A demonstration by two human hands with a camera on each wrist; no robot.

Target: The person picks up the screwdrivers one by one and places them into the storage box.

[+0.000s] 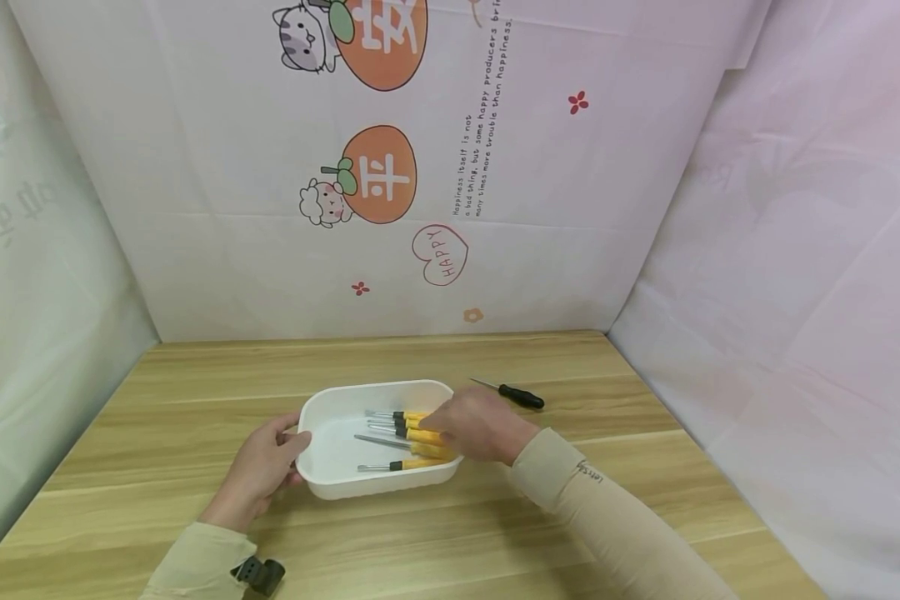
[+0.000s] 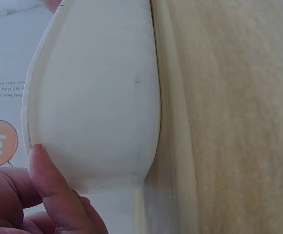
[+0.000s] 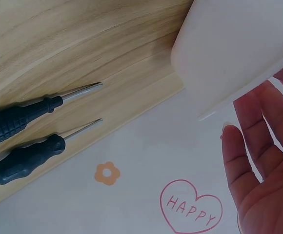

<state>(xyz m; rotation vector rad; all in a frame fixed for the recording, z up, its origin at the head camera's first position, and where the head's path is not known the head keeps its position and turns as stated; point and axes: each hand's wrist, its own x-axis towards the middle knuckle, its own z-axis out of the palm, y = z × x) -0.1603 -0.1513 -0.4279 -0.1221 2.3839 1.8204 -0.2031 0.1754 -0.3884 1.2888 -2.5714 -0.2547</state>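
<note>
A white plastic tray [image 1: 337, 486] stands on the wooden table, with several yellow-handled screwdrivers [image 1: 401, 465] lying in its right half, tips to the left. My left hand [image 1: 266, 463] holds the tray's left end, thumb over the rim and fingers outside; in the left wrist view the thumb [image 2: 58, 190] lies along the tray's outer wall. Over the right end of the tray is my right hand [image 1: 483, 423], its index finger reaching down by the yellow handles. In the right wrist view its outer fingers [image 3: 241, 161] are loosely extended beside the rim; thumb and index are hidden there.
Behind my right hand lies a black-handled screwdriver [image 1: 521, 396] on the table. Two black-handled screwdrivers show side by side in the right wrist view, the fatter-handled one [image 3: 29, 158] nearer the printed backdrop [image 3: 136, 161]. White sheets [image 1: 787, 333] wall in the table's back and sides.
</note>
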